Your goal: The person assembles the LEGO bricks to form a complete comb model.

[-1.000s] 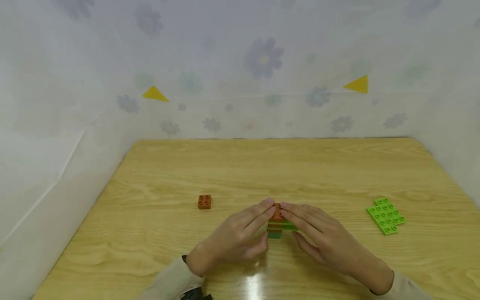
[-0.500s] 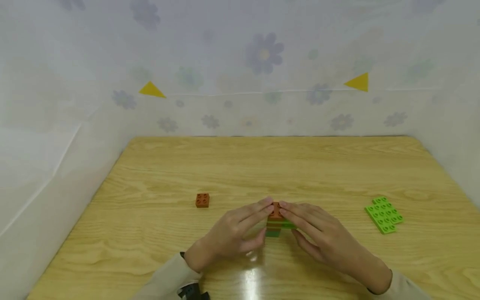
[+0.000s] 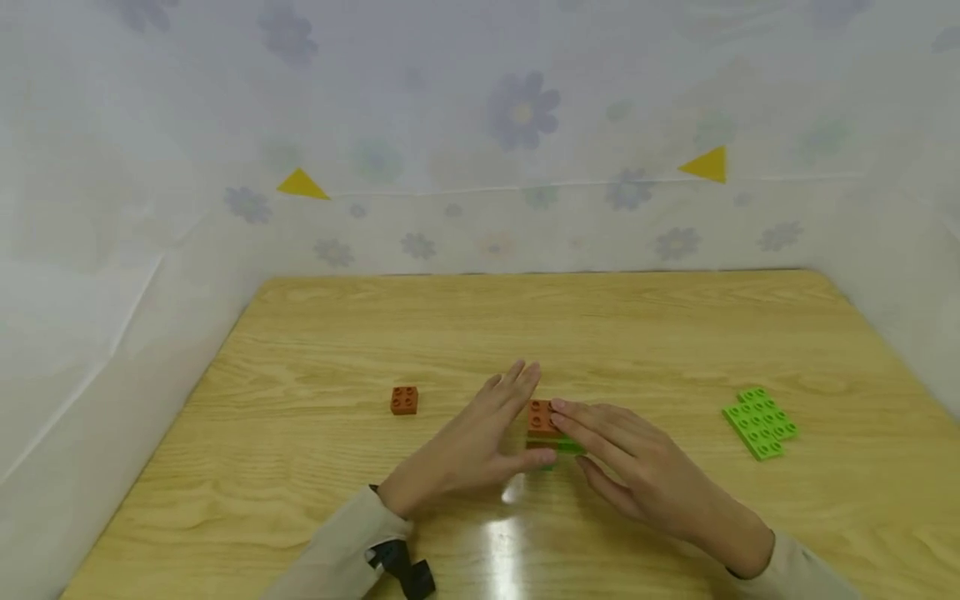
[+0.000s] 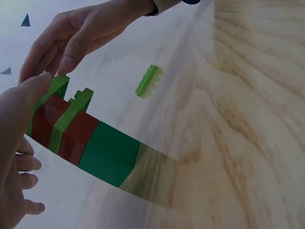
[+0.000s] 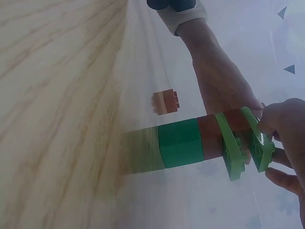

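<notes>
A stack of toy building bricks stands upright on the table, its top reddish-brown brick [image 3: 537,418] showing studs. Lower down, in the left wrist view, light green plates alternate with reddish-brown bricks above a dark green block [image 4: 109,153]. My left hand [image 3: 476,437] is at the stack's left side, fingers straight and pointing away, thumb crossing in front of it. My right hand [image 3: 645,458] rests its straight fingertips on the right edge of the top brick, thumb apart below. In the right wrist view the light green plates [image 5: 259,143] jut out beside that hand's fingers.
A loose reddish-brown brick [image 3: 404,400] lies on the wooden table [image 3: 337,333] left of the hands. Light green plates [image 3: 761,423] lie side by side on the right. A flower-patterned white cloth [image 3: 450,125] rises behind the table, bearing two yellow triangles [image 3: 705,165].
My left hand has lifted its fingertips off the top brick, straightened and moved forward along the stack's left side. The right hand stays at the brick's right edge.
</notes>
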{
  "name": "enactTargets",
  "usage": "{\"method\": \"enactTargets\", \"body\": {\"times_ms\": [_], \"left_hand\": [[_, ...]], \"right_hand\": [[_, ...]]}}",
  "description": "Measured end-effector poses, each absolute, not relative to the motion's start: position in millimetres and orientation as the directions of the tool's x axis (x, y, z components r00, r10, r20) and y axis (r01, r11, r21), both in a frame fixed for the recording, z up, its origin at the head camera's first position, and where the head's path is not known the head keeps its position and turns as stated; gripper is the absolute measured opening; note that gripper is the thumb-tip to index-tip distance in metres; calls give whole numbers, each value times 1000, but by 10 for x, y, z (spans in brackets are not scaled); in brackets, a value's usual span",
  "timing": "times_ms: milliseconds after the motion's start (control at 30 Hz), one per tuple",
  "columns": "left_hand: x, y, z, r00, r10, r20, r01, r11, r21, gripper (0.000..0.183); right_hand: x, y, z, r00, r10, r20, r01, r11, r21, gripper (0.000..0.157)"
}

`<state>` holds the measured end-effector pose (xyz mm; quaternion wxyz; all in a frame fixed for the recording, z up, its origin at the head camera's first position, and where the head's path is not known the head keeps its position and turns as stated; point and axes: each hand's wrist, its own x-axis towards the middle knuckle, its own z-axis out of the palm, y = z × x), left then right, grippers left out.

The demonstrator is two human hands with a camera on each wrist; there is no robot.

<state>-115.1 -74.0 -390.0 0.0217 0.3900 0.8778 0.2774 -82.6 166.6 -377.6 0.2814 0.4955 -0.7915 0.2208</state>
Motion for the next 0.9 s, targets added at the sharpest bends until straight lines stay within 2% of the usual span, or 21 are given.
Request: {"method": "enactTargets", "body": {"times_ms": [300, 600, 900], "left_hand": [[-1167, -737, -3886, -703, 699, 132, 613, 502, 610, 79], [-1178, -737, -3889, -692, 710, 129, 616, 488, 619, 76], [-1180, -754, -3880, -676, 728, 116, 628, 486, 608, 76]], "right_hand": [[-803, 1664, -3741, -358, -680, 640, -909, 409, -74, 45], [-819, 1747, -3755, -349, -653, 672, -905, 420, -62, 45], [-797, 2241, -3825, -528, -577, 623, -796, 593, -125, 54]]}}
